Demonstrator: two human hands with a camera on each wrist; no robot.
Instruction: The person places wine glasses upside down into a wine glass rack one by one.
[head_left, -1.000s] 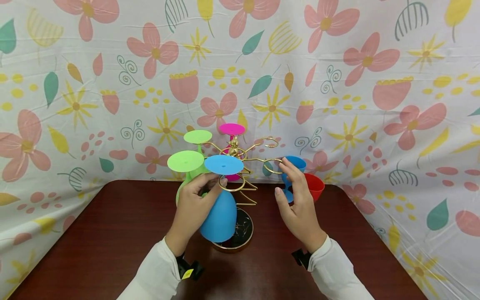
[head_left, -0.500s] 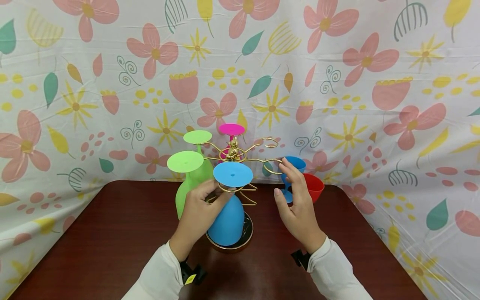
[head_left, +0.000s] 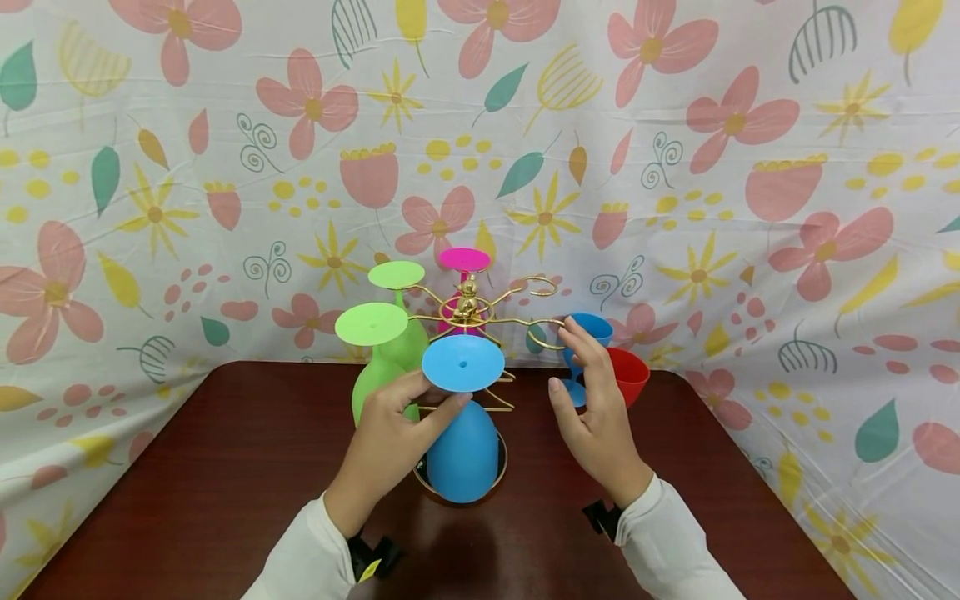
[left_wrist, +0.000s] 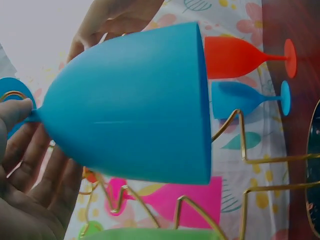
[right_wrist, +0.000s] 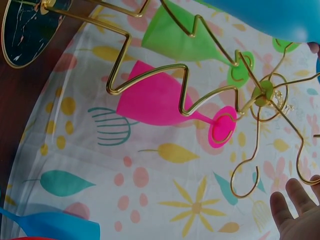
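Observation:
My left hand (head_left: 393,433) pinches the stem of an upside-down blue goblet (head_left: 463,462) at the front of a gold wire rack (head_left: 467,310). In the left wrist view, gold wire (left_wrist: 14,94) lies against the goblet's base beside the thumb; whether the stem sits inside the front hook is hidden. My right hand (head_left: 596,408) has its fingers extended, with fingertips at the rack's right front hook (head_left: 546,335). Two green goblets (head_left: 371,323) hang upside down on the rack's left, and a pink goblet (right_wrist: 155,100) hangs at its back.
Behind my right hand, a smaller-looking blue goblet (head_left: 591,327) and a red goblet (head_left: 630,375) stand upright on the dark wooden table (head_left: 255,467). A hook (head_left: 542,286) at the right back holds no goblet. Flowered cloth (head_left: 675,208) hangs behind the table.
My left hand has moved the blue goblet rightward, then slightly lower, in front of the rack. The goblet's base now tilts more toward the camera. My right hand has stayed at its hook.

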